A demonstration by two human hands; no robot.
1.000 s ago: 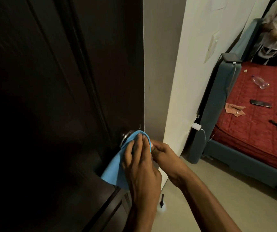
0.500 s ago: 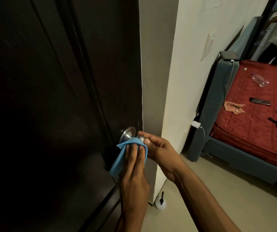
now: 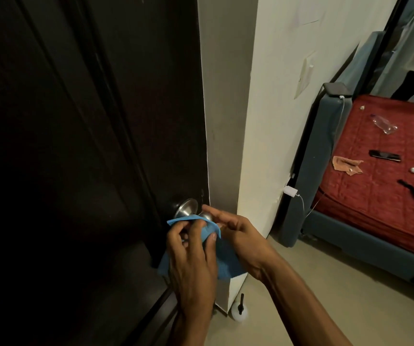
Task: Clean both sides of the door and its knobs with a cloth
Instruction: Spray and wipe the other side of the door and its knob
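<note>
The left hand (image 3: 191,258) has its fingers curled into the blue cloth (image 3: 226,265), pinching a fold of it against the underside of the steel knob (image 3: 204,216). A second ago those fingers lay flat over the knob with the cloth covering it; since then the cloth has slid down, and the knob's round end and its rose plate (image 3: 187,208) show bare just above the fingertips. The right hand (image 3: 241,236) sits beside them with its fingertips pressed together on the knob's far side; whether it grips the knob or a cloth edge, I cannot tell. To my eye the top of this knob has had its wipe and the underside is being done now, with the door faces and the other knob yet to judge.

Outward from the fingers, the dark door (image 3: 88,146) fills everything to their left, its edge running up just above them. Right of them stands a pale wall corner (image 3: 263,121), a door stopper (image 3: 240,308) on the floor below. Well beyond lies a bed (image 3: 375,196) with a red cover, carrying a bottle (image 3: 383,124), a phone (image 3: 384,156) and an orange rag (image 3: 347,165).
</note>
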